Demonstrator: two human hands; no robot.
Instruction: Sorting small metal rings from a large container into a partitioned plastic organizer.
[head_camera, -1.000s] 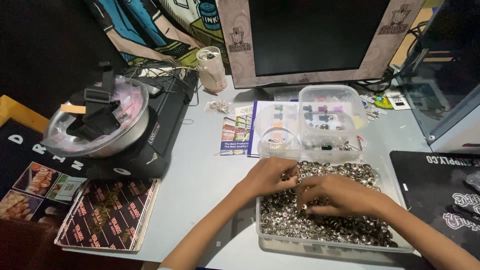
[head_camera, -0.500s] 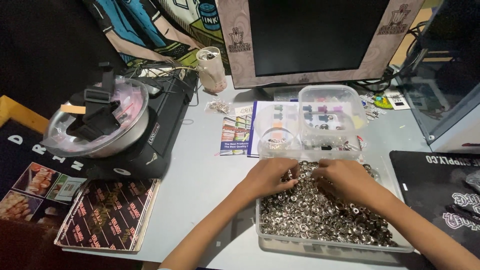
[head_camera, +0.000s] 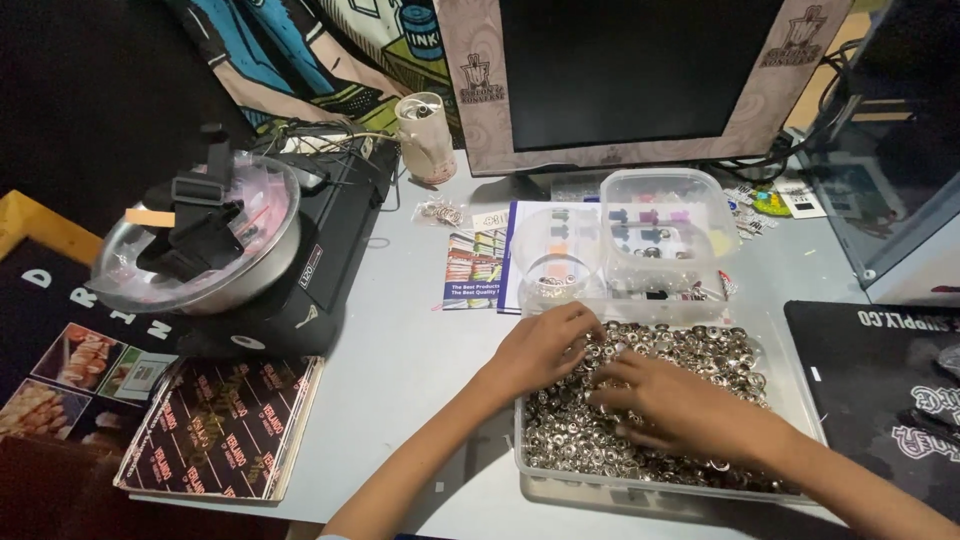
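Both hands are digging in the clear tray (head_camera: 800, 395) of small silver metal rings (head_camera: 700, 345) on the grey surface (head_camera: 400, 370). The left hand (head_camera: 545, 345) is curling loosely over them; the right hand (head_camera: 670, 400) is lying spread and flat. Raking gently should be keeping rings from spilling. Behind, a clear tub (head_camera: 668, 215) is holding little coloured pieces.

A: Can you see the left hand (head_camera: 545, 350) fingertips?
B: No, they sink among the metal rings (head_camera: 700, 350).
A: And the right hand (head_camera: 670, 405)?
B: It hides the rings beneath; its forearm runs off the near right edge.
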